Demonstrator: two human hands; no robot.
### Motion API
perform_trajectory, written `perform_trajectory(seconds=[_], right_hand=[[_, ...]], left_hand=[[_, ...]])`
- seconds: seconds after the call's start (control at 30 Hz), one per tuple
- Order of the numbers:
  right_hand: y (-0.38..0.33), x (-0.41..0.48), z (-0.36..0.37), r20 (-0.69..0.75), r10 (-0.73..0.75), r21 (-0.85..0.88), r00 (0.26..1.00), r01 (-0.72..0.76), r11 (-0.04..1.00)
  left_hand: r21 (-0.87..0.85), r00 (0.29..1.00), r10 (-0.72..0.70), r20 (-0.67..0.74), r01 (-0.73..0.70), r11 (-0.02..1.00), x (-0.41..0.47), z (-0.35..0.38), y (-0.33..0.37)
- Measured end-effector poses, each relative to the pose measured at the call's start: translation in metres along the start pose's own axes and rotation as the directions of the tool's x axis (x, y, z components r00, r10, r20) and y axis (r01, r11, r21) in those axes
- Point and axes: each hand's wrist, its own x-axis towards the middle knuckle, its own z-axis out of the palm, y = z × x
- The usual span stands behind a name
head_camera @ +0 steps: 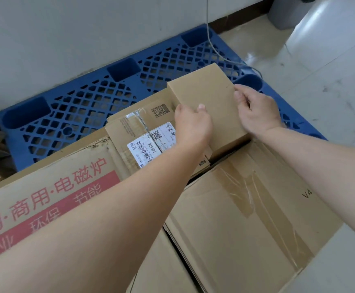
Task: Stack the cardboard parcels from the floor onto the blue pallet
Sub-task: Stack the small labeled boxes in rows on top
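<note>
Against grey wall, blue pallet [83, 106] on tiled floor [331, 81]. Red-printed box [56, 187], taped box [246, 208], labelled parcel [134, 132] atop. Plain parcel [206, 98] gripped from both sides by left hand [191, 123], right hand [257, 111], above pallet's front.

Pale wall [66, 28], dark skirting [235, 20] — glossy tiled floor [331, 70], grey bin [288, 11]

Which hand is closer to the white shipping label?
Left. The left hand sits beside the white shipping label; the right hand grips the plain box's far side.
</note>
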Motion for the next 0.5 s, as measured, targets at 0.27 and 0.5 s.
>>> perform_trajectory(seconds=[0.27, 0.5], right_hand=[[0.007, -0.006, 0.019, 0.078, 0.046, -0.086, 0.996, -0.039, 0.996], [-0.007, -0.013, 0.022, 0.170, 0.085, -0.156, 0.982, -0.059, 0.986]], left_hand=[[0.124, 1.000, -0.006, 0.013, 0.004, 0.992, -0.001, 0.006, -0.003], [0.182, 0.995, -0.001, 0.095, -0.016, 0.983, -0.012, -0.004, -0.006]])
